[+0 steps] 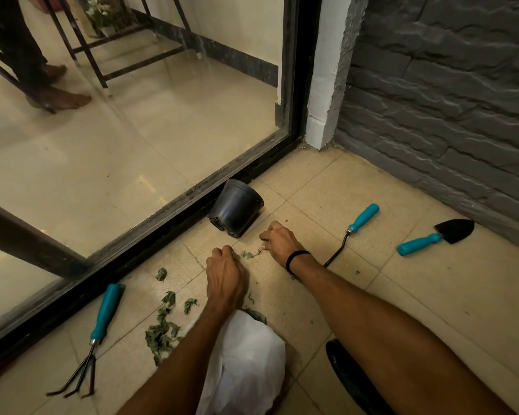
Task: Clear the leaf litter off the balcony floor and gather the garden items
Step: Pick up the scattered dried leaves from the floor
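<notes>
Leaf scrap [248, 254], btwn L hand [225, 275] & R hand [278, 238]

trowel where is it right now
In the head view the trowel lies flat on the floor tiles at far right, close to the grey wall, just right of the hook tool.

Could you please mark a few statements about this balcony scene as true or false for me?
1. The black pot stands upright. False: it lies on its side by the door track.
2. The hand rake lies left of the leaf pile. True.
3. The right hand holds the trowel. False: the trowel lies on the floor near the grey wall.
4. A black band circles the right wrist. True.
</notes>
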The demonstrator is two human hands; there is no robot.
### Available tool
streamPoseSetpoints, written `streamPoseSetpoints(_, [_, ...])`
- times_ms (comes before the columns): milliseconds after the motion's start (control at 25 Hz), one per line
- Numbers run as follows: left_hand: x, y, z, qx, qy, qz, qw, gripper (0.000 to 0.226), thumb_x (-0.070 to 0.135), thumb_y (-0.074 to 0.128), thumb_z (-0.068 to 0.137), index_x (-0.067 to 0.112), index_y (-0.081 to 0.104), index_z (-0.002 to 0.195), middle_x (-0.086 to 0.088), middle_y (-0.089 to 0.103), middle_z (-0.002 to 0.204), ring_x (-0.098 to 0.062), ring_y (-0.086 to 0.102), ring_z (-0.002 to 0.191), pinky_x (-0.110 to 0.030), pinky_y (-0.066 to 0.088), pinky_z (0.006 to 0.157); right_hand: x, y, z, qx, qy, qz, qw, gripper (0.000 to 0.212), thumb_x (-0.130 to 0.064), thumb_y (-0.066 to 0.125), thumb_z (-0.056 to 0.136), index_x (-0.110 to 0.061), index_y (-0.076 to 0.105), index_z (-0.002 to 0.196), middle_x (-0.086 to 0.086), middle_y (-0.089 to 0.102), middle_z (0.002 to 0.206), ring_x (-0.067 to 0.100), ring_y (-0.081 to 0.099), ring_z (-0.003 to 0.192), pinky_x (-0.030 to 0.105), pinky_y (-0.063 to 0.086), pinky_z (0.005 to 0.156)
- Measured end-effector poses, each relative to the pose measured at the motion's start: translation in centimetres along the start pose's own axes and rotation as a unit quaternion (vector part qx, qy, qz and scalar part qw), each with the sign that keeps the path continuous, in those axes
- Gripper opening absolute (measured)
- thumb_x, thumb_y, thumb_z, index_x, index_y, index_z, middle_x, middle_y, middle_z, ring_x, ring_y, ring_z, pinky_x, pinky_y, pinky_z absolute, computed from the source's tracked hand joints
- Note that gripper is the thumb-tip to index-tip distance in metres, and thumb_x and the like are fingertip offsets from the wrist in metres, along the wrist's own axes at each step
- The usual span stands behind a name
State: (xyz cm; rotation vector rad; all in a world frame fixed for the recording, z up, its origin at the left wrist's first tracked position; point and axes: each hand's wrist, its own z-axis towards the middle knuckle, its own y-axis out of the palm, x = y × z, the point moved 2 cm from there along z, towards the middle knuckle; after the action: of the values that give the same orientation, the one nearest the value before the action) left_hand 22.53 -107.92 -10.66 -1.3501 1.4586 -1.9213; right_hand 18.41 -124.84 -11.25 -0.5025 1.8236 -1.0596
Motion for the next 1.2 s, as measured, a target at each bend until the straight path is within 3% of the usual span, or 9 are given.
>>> streamPoseSetpoints(120, [-0.2,-0.5,0.6,0.025,-0.095,-0.189,0.977,0.021,0.013,0.042,0.1,0.004,0.059,0.091,-0.013,0.06,0.089,-0.029,0.055,0.083,-0.041,0.047,0.077,0.6,-0.4,-0.2,0.026,0.022,-0.033,0.999,0.014,-0.005,0.056,0.094,-0.011,0.066,0.103,0.008,0.058,0.109,0.022,0.061,0.095,0.031,0.055,0.082])
streamPoseSetpoints(240, [-0.3,-1.0,1.8,0.021,-0.198,-0.321,0.926,0.022,0.011,0.046,0.097,0.005,0.056,0.078,-0.012,0.055,0.078,-0.027,0.051,0.076,-0.037,0.044,0.069,1.8,-1.4,-0.3,0.074,0.116,0.159,0.978,0.013,-0.012,0.054,0.096,-0.017,0.067,0.095,0.001,0.064,0.098,0.018,0.061,0.089,0.031,0.054,0.076])
streamPoseSetpoints(320, [-0.4,-0.8,2.5,0.015,-0.215,-0.349,0.912,0.024,0.019,0.05,0.096,0.007,0.055,0.075,-0.011,0.052,0.074,-0.025,0.047,0.073,-0.035,0.039,0.064,2.7,-2.3,-0.3,0.103,0.171,0.291,0.935,0.017,-0.019,0.052,0.097,-0.022,0.068,0.092,-0.004,0.063,0.091,0.014,0.057,0.083,0.026,0.048,0.069])
streamPoseSetpoints(400, [-0.2,-0.4,2.7,0.007,-0.217,-0.363,0.906,0.036,0.036,0.054,0.097,0.009,0.058,0.074,-0.01,0.053,0.07,-0.023,0.049,0.067,-0.035,0.041,0.063,3.4,-3.1,-0.3,0.112,0.196,0.335,0.915,0.021,-0.028,0.052,0.098,-0.024,0.067,0.085,-0.003,0.062,0.082,0.016,0.055,0.075,0.025,0.043,0.062])
streamPoseSetpoints(520, [0.7,-0.4,2.2,-0.001,-0.167,-0.325,0.931,0.053,0.056,0.052,0.098,0.013,0.057,0.067,-0.005,0.055,0.063,-0.02,0.05,0.057,-0.032,0.043,0.06,4.2,-3.8,-0.8,0.123,0.19,0.24,0.944,0.029,-0.034,0.058,0.096,-0.01,0.072,0.088,0.006,0.069,0.088,0.02,0.061,0.084,0.028,0.049,0.074])
streamPoseSetpoints(680, [1.0,-0.2,1.1,-0.021,-0.012,-0.187,0.982,0.023,0.031,0.052,0.103,0.015,0.066,0.095,0.0,0.065,0.082,-0.016,0.06,0.071,-0.035,0.054,0.064,4.4,-3.6,-1.7,0.103,0.124,0.105,0.981,0.016,-0.011,0.066,0.091,-0.002,0.075,0.101,0.01,0.07,0.107,0.023,0.065,0.102,0.018,0.045,0.083])
streamPoseSetpoints(840, [1.4,0.4,0.2,-0.022,0.065,-0.058,0.996,0.018,0.028,0.045,0.104,0.021,0.058,0.113,-0.002,0.055,0.102,-0.011,0.05,0.08,-0.028,0.049,0.071,4.1,-2.6,-2.1,0.069,0.081,0.0,0.994,0.018,-0.005,0.063,0.092,0.0,0.073,0.107,0.013,0.062,0.113,0.027,0.063,0.102,0.025,0.05,0.088])
streamPoseSetpoints(1040, [1.1,1.5,0.4,-0.034,0.059,0.021,0.997,0.021,0.028,0.05,0.103,0.016,0.057,0.118,-0.007,0.05,0.116,-0.013,0.05,0.083,-0.029,0.053,0.074,3.9,-2.6,-2.4,0.078,0.108,0.02,0.991,0.014,-0.01,0.059,0.096,-0.007,0.072,0.098,0.012,0.063,0.107,0.025,0.062,0.098,0.024,0.046,0.078])
streamPoseSetpoints(1200, [1.9,2.1,0.5,-0.037,0.09,0.003,0.995,0.02,0.028,0.049,0.103,0.015,0.061,0.111,-0.005,0.049,0.116,-0.013,0.048,0.088,-0.028,0.051,0.077,4.3,-2.9,-2.6,0.052,0.128,0.069,0.988,0.011,-0.015,0.06,0.096,-0.007,0.067,0.095,0.012,0.069,0.103,0.025,0.062,0.099,0.026,0.047,0.079])
